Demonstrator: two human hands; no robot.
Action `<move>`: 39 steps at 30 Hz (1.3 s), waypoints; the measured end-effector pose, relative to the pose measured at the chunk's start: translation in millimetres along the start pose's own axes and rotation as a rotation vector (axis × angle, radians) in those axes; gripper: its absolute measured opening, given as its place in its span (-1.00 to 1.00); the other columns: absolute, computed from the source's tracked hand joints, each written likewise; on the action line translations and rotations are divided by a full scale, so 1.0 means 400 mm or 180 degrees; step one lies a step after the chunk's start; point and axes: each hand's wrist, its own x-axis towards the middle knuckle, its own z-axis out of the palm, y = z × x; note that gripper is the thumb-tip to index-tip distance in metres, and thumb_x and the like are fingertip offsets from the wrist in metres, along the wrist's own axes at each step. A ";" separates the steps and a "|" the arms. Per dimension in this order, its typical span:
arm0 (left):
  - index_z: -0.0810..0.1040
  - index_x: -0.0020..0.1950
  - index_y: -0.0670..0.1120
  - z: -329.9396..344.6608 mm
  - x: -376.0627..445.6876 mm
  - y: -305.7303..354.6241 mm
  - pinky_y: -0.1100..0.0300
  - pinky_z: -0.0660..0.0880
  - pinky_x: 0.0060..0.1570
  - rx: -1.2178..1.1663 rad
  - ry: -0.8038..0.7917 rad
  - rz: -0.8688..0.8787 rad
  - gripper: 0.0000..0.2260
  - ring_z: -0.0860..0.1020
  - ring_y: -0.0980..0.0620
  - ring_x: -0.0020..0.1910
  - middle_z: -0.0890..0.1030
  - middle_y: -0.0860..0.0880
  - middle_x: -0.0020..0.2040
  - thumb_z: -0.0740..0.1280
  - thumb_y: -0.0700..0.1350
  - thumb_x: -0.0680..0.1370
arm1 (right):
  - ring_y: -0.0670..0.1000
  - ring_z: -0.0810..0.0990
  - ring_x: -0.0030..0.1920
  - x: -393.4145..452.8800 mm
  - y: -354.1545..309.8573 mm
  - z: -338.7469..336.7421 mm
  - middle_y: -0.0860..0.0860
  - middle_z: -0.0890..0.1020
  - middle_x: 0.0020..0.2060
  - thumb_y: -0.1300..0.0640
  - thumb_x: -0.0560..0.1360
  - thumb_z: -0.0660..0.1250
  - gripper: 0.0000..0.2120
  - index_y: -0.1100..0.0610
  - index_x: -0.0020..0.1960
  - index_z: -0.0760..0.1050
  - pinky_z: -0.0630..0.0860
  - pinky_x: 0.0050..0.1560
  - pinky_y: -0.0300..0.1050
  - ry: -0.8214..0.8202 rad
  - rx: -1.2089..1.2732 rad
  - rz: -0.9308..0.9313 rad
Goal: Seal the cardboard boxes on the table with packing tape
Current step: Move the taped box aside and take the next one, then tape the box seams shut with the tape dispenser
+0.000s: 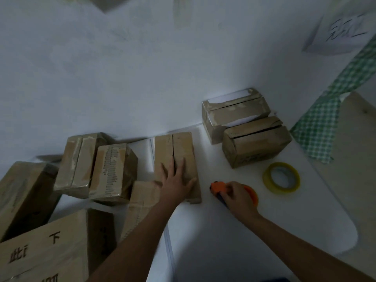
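White smooth table (203, 231), left hand (177, 182) flat on brown cardboard box (175, 147), right hand (236, 198) gripping orange dispenser (217, 187)

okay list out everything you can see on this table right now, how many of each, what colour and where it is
cardboard boxes: about eight, brown; five or so clustered at the left, one in the middle under the left hand, two at the back right by the wall
tape roll: one, yellow, lying flat on the table at the right, in front of the two back boxes
tape dispenser: one, orange, on the table right of the middle box, under the right hand
checked cloth: one, green and white, hanging at the far right
paper sheet: one, white with handwriting, on the wall at the upper right
table: one, white
left hand: flat on the middle box
right hand: grips the tape dispenser
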 end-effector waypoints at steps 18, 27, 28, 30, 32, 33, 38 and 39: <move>-0.31 0.48 0.42 0.075 -0.138 -0.077 -0.46 -0.23 0.39 0.1072 -0.0526 0.1327 -0.27 -0.43 -0.07 0.53 -0.37 0.26 0.55 0.09 0.46 0.49 | 0.12 0.49 -0.45 -0.109 0.074 -0.083 0.12 0.53 -0.38 0.14 0.66 0.11 -0.71 0.26 0.30 0.37 0.34 -0.48 0.04 0.0852 -0.0138 -0.0498; -0.46 0.52 0.03 0.144 -0.218 -0.006 -0.19 -0.38 0.44 0.1236 -0.0364 0.1119 -0.04 -0.46 -0.14 0.50 -0.47 -0.09 0.54 0.21 0.35 0.52 | 0.04 0.58 -0.21 -0.115 -0.021 -0.129 0.08 0.61 -0.17 0.17 0.66 0.10 -0.76 0.17 0.23 0.46 0.46 -0.29 -0.02 0.0864 0.0618 -0.0789; -0.48 0.50 0.02 0.143 -0.220 -0.003 -0.20 -0.36 0.44 0.1323 -0.0396 0.1135 -0.04 -0.45 -0.15 0.51 -0.46 -0.11 0.54 0.24 0.30 0.54 | 0.00 0.57 -0.22 -0.116 -0.027 -0.134 0.06 0.60 -0.20 0.17 0.66 0.11 -0.79 0.16 0.18 0.48 0.42 -0.28 -0.04 0.0849 0.0639 -0.0762; -0.45 0.51 0.01 0.118 -0.213 -0.011 -0.21 -0.29 0.46 0.1513 -0.0573 0.1354 -0.03 -0.41 -0.14 0.53 -0.43 -0.11 0.55 0.30 0.24 0.54 | 0.01 0.52 -0.26 -0.118 -0.039 -0.143 0.06 0.57 -0.26 0.18 0.65 0.14 -0.83 0.18 0.04 0.49 0.38 -0.27 -0.03 0.0808 0.0678 -0.0637; -0.39 0.55 0.03 0.082 -0.198 -0.030 -0.20 -0.25 0.48 0.1729 -0.0836 0.1751 -0.01 -0.38 -0.09 0.54 -0.41 -0.07 0.56 0.37 0.17 0.53 | -0.07 0.45 -0.33 -0.120 -0.052 -0.152 -0.02 0.52 -0.34 0.19 0.62 0.15 -0.81 0.13 -0.13 0.47 0.31 -0.28 -0.05 0.0686 0.0806 -0.0431; -0.37 0.56 0.05 0.065 -0.190 -0.039 -0.19 -0.27 0.47 0.1841 -0.0973 0.1960 0.00 -0.38 -0.06 0.54 -0.40 -0.03 0.57 0.40 0.13 0.52 | -0.13 0.41 -0.38 -0.122 -0.057 -0.156 -0.08 0.48 -0.40 0.19 0.61 0.15 -0.76 0.08 -0.22 0.43 0.28 -0.31 -0.08 0.0603 0.0890 -0.0337; -0.39 0.52 0.19 0.019 -0.168 -0.045 -0.18 -0.32 0.43 0.2279 -0.1338 0.2423 0.02 -0.37 0.01 0.53 -0.37 0.11 0.56 0.45 -0.06 0.49 | -0.14 0.47 -0.44 -0.145 -0.073 -0.171 -0.02 0.49 -0.46 -0.11 0.57 0.25 -0.60 0.15 -0.30 0.42 0.27 -0.42 -0.29 0.0254 0.0291 -0.0540; -0.39 0.50 0.21 0.021 -0.167 -0.043 -0.18 -0.33 0.42 0.2242 -0.1364 0.2404 0.01 -0.37 0.01 0.53 -0.38 0.13 0.56 0.44 -0.08 0.50 | -0.10 0.50 -0.41 -0.150 -0.072 -0.172 0.01 0.52 -0.43 -0.17 0.54 0.27 -0.57 0.18 -0.27 0.46 0.30 -0.40 -0.26 0.0204 0.0126 -0.0614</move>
